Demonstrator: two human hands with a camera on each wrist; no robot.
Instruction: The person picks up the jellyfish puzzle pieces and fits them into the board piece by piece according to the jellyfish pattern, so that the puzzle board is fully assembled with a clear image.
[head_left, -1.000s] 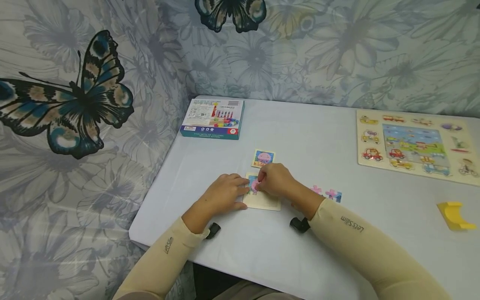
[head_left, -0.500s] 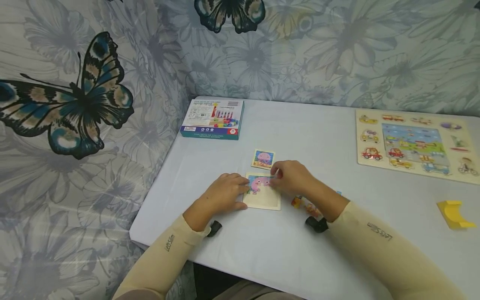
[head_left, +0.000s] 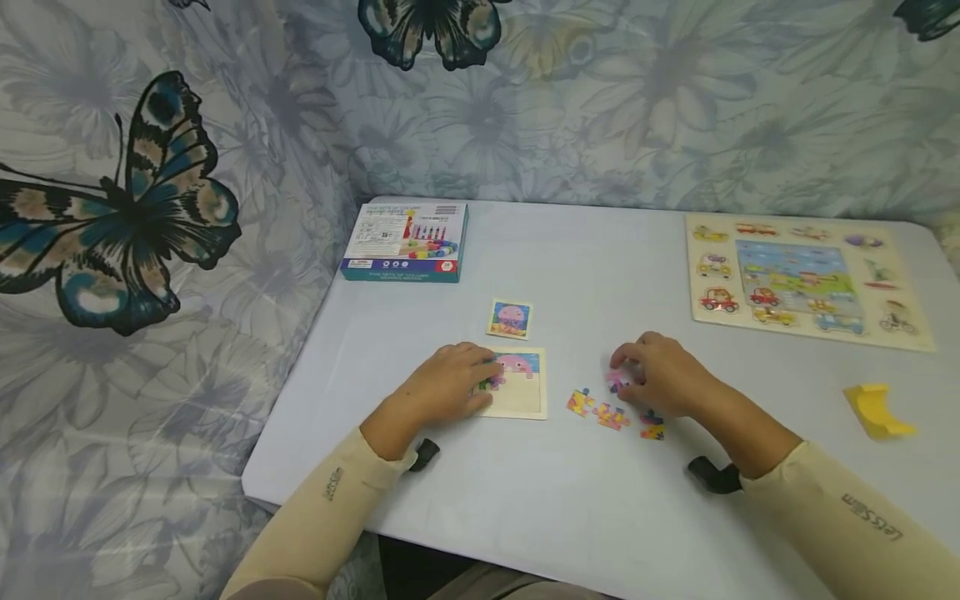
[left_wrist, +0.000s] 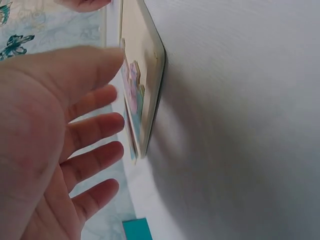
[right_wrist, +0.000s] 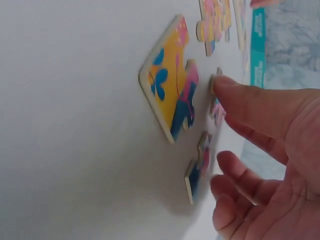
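Note:
My left hand (head_left: 448, 382) rests at the left side of a small wooden puzzle board (head_left: 525, 404), fingers loosely extended over its edge. Fitted pieces with a pink picture (head_left: 517, 363) fill the board's upper part; bare wood shows below. In the left wrist view, the thumb and fingers (left_wrist: 95, 125) lie spread beside the board (left_wrist: 145, 30). My right hand (head_left: 667, 375) reaches over a pink puzzle piece (head_left: 617, 380), thumb and index fingertip on either side of it. The right wrist view shows the thumb at that piece (right_wrist: 215, 102) and the other fingers apart from it.
Several loose puzzle pieces (head_left: 611, 416) lie nearby, one with a yellow corner (right_wrist: 167, 80). A small picture tile (head_left: 510, 319) sits behind the board. Farther back are a boxed set (head_left: 405, 242) and a large vehicle puzzle (head_left: 810, 279). A yellow curved block (head_left: 877, 410) stands right.
My right hand has left the puzzle board's upper right and moved right to the loose pieces. A piece now fills that corner. The left hand stays at the board; the head view has shifted slightly.

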